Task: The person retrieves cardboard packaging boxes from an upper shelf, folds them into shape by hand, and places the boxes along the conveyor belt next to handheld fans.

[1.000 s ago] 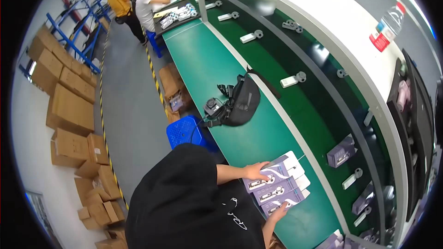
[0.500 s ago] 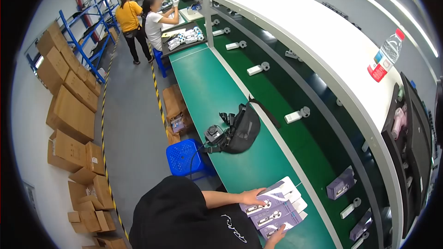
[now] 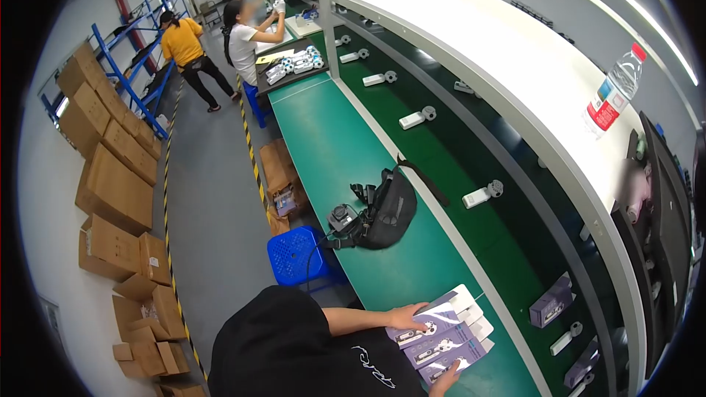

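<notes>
Three purple boxes (image 3: 440, 347) lie side by side at the near end of the green table (image 3: 309, 136), their white end flaps open on the far right side. My left hand (image 3: 407, 317) rests on the uppermost box with its fingers over the top edge. At the bottom box, my right hand (image 3: 446, 380) grips the lower edge, thumb on the printed face. Together the two hands hold the boxes between them. Beyond them on the table lies a black bag (image 3: 390, 209) with straps, beside a small black camera (image 3: 342, 217).
A green conveyor (image 3: 460, 169) carries white devices (image 3: 482, 195) and purple boxes (image 3: 551, 301). Above it runs a white shelf (image 3: 507, 51) with a bottle (image 3: 614, 92). A blue stool (image 3: 298, 256) stands left of the table. Cartons (image 3: 118, 187) line the wall. Several people stand or sit farther off.
The view has tilted up, so the table and boxes sit lower in it. Devices on the conveyor have shifted along it. The person in yellow has moved left toward the blue rack. My hands keep their hold.
</notes>
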Demonstrator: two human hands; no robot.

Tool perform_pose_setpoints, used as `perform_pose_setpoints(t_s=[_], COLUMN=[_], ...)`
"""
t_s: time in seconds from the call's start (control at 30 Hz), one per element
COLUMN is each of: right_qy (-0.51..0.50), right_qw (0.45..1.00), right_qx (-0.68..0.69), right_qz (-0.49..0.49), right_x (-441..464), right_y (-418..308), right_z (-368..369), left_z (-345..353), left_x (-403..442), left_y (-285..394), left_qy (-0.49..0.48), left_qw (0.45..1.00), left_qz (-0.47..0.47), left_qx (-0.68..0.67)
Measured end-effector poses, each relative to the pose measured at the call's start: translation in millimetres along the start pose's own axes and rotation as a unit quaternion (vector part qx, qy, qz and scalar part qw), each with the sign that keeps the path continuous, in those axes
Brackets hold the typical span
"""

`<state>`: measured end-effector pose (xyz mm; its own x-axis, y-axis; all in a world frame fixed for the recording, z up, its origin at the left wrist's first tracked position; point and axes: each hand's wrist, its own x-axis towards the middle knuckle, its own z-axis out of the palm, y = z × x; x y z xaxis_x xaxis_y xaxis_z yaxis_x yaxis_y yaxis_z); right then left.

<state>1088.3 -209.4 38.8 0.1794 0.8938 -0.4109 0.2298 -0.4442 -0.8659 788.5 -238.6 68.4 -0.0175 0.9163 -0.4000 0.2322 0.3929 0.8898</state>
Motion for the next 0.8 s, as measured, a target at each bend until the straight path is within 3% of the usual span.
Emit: perform_pose_setpoints(t_s=[0.13,0.2,0.43,0.57,0.63,0.7,0.8], right_qy=[0.054,0.027,0.003,-0.060,-0.052,-0.055,-0.059], right_qw=[0.990,0.993,1.000,0.994,0.993,0.995,0.993], right_qx=[-0.121,-0.105,-0.017,0.093,0.103,0.087,0.097], right_qz=[-0.047,-0.039,0.009,0.007,-0.010,-0.013,-0.022], right_x=[-1,-2,45,60,69,91,100], right_y=[9,-17,-45,-113,-122,-91,-114], right_z=[-6,3,47,59,58,62,51], left_z=[10,8,-23,-46,-44,-46,-36], left_x=[10,17,56,75,85,98,113], left_y=[-23,-24,-4,48,67,71,82], left_qy=[0.018,0.021,0.063,0.062,0.042,0.052,0.058], left_qw=[1.000,0.997,0.992,0.987,0.988,0.978,0.986], left_qz=[0.022,0.072,0.056,0.069,0.069,-0.008,0.020], left_qx=[0.000,0.002,-0.094,-0.134,-0.134,-0.201,-0.157])
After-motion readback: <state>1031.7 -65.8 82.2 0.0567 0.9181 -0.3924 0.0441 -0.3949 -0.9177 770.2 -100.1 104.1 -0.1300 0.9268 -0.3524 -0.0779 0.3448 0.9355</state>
